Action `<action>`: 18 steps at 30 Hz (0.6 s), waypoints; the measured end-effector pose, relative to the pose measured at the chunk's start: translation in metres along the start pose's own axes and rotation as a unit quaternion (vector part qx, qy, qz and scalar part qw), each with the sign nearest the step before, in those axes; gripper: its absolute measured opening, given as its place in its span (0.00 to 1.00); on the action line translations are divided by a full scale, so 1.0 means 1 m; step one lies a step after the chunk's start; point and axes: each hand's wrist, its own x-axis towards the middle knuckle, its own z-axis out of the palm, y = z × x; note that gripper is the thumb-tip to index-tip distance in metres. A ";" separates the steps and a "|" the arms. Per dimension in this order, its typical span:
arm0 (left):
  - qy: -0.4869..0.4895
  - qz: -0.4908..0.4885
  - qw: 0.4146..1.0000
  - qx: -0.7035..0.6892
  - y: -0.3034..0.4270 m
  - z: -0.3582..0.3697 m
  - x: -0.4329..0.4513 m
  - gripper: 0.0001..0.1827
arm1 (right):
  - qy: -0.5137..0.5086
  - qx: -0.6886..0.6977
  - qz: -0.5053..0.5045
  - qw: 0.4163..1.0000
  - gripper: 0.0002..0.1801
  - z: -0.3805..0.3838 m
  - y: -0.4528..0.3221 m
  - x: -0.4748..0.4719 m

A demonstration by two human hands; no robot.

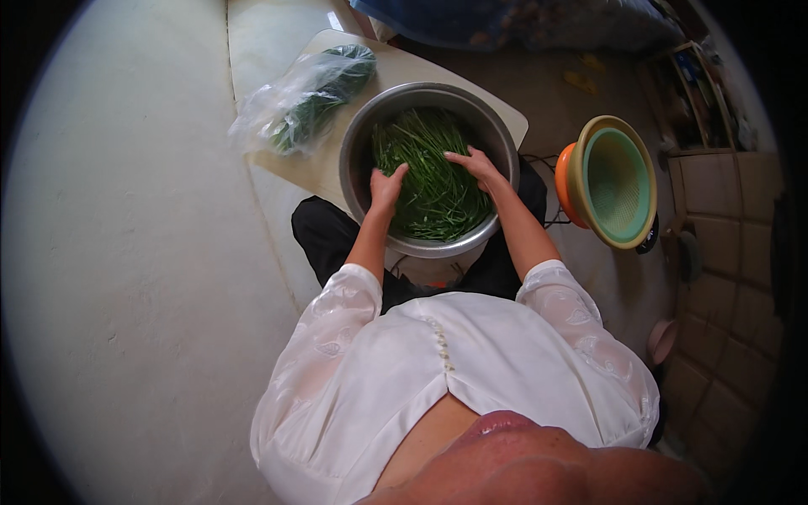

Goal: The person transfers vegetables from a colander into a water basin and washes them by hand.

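Note:
A large metal basin [429, 250] stands at the near edge of a pale tabletop, with long, thin green leafy stalks [429, 183] inside. My left hand [386, 188] is at the basin's left side, its thumb raised and its other fingers down among the greens. On the right, my right hand [475, 165] reaches over the rim, thumb and a finger visible against the stalks. The remaining fingers of both hands are partly hidden, so a firm grip cannot be made out. Behind the basin to the left lies a clear plastic bag [271, 107] with more greens in it.
The light tabletop [297, 173] extends under the bag and basin. To the right are nested plastic basins with a green colander [618, 183] inside. A pink container [661, 341] is farther down on the right. Shelving [701, 95] stands at the upper right beside a tiled surface.

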 end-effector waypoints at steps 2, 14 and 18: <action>-0.017 -0.105 0.991 -0.083 0.001 0.012 0.008 0.32 | -0.125 0.099 -0.015 0.987 0.39 0.011 -0.001 -0.003; 0.008 0.094 0.996 0.005 0.026 0.021 -0.022 0.31 | 0.004 0.048 -0.218 0.975 0.32 -0.007 0.014 -0.004; 0.111 0.098 0.985 0.083 0.006 0.013 -0.015 0.29 | 0.067 -0.054 -0.222 0.971 0.36 -0.003 0.008 -0.008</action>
